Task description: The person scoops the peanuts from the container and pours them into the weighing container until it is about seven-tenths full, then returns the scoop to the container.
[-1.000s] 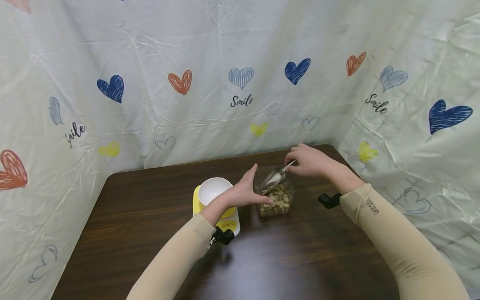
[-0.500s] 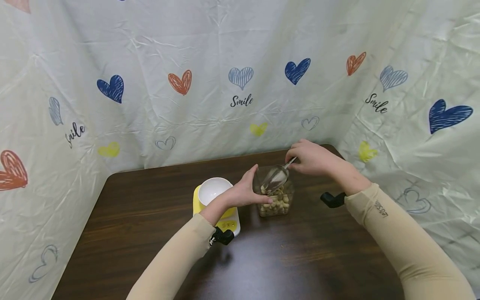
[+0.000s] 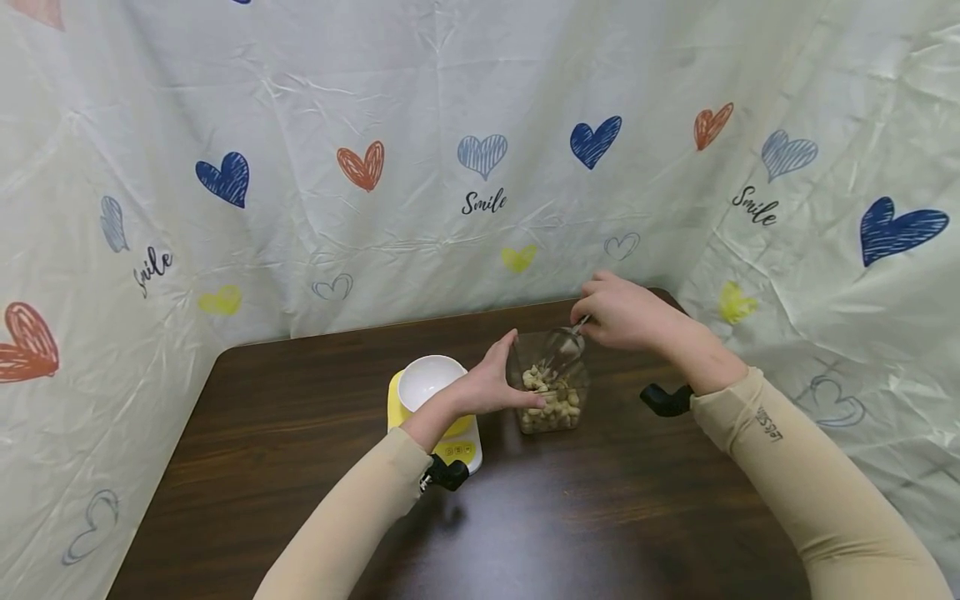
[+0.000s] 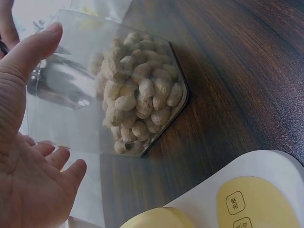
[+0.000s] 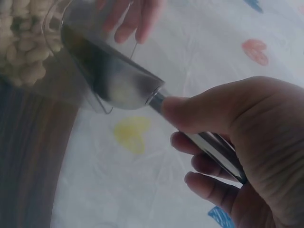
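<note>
A clear plastic container holds peanuts in its lower part. My left hand holds this container near its rim, with the thumb on one side and the fingers on the other. In my right hand is the handle of a metal scoop, gripped between thumb and fingers. The scoop's head points down inside the container; in the left wrist view it shows through the wall, close to the peanuts. Its tip is hard to make out.
Left of the container, a white bowl stands on a yellow and white kitchen scale, partly behind my left hand and wrist. The dark wooden table meets a white curtain with printed hearts at its back edge.
My right hand has risen slightly and turned, so the scoop's head has swung right and stands steeper in the container. My left hand keeps its place on the container.
</note>
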The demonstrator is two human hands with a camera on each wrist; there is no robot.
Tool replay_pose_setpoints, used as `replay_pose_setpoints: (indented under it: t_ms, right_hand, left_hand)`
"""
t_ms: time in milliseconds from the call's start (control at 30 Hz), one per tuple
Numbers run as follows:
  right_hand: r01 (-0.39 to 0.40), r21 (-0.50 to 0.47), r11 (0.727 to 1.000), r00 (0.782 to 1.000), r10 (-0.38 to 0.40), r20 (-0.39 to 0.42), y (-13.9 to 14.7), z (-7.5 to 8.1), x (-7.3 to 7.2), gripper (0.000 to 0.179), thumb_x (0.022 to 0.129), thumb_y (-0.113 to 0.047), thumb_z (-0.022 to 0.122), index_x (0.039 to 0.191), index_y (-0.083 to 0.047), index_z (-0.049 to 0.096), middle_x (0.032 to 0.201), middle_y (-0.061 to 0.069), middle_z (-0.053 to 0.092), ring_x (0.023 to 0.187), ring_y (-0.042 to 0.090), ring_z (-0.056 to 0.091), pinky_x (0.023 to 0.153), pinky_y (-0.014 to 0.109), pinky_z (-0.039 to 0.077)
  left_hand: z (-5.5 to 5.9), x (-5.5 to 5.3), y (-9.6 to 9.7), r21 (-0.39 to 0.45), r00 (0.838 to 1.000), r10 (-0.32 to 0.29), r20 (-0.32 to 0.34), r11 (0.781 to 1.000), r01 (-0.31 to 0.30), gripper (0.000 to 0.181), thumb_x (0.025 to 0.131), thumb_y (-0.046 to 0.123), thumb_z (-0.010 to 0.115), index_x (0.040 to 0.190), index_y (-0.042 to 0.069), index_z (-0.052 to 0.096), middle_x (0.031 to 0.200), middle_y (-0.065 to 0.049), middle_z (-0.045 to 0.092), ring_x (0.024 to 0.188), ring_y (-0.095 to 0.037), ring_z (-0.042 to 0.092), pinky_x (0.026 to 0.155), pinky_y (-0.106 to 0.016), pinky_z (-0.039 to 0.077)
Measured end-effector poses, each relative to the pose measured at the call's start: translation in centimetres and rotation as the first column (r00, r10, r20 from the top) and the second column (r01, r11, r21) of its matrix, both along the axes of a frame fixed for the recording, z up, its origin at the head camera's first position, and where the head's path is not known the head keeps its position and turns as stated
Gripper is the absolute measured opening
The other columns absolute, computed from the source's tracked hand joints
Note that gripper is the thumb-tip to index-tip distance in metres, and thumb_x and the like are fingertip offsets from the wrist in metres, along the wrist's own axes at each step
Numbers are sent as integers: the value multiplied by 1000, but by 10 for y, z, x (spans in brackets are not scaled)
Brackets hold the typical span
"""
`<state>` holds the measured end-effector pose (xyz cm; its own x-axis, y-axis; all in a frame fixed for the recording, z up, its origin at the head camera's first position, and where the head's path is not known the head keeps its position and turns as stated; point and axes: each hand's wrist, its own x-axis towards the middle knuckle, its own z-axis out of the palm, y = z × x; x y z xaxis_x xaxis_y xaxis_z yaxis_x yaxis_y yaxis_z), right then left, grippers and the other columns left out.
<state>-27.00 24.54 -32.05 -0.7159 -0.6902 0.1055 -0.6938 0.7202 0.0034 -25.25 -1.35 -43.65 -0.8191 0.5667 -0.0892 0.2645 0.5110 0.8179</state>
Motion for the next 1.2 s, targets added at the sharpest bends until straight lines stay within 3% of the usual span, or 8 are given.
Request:
replay_pose_setpoints:
  t_ms: [300,533,833,1067,1200]
  right_hand:
    - [-83,91,992,989,93,-113,-22,-12,3,15,87,1,78,95,-11,81,84,3,57,79,24,43,73,40,43]
    - [-8,42,999,997,5,79,-21,-30,-9,19,91,2,73,100,-12,80,92,3,57,83,24,42,76,41,41]
    - [49,27,998,960,-54,274,-5,-32,-20,11,95,-12,73,101,-19,79,102,1,63,96,25,55,87,47,46]
    - [33,-18,999,958,-26,285,-2,-35,-19,12,95,-10,71,100,-16,79,100,0,63,91,20,59,82,43,50]
    - [46,-16,999,944,-38,329,1,-33,-21,11,97,-13,70,99,-19,79,98,-3,61,90,16,60,80,39,52]
  left_hand:
    - [-1,-1,0,10,1000,-14,4,1000,14,125,83,48,84,165,25,-7,170,-2,9,154,-23,16,117,-49,30]
    - [-2,-1,0,8,1000,-17,-1,1000,17,125,83,50,84,165,25,-7,170,-2,8,154,-22,15,118,-48,29]
    - [-1,-1,2,-14,1000,-9,-16,1000,9,129,79,54,85,166,22,-6,170,-3,10,153,-22,17,118,-46,29]
    - [0,-2,1,-49,1000,4,-21,999,-5,130,79,56,85,166,24,-6,170,-5,10,153,-22,18,117,-46,30]
    - [1,-3,2,-62,1000,-4,-24,998,2,130,79,56,84,166,22,-6,170,-6,9,153,-23,17,118,-46,30]
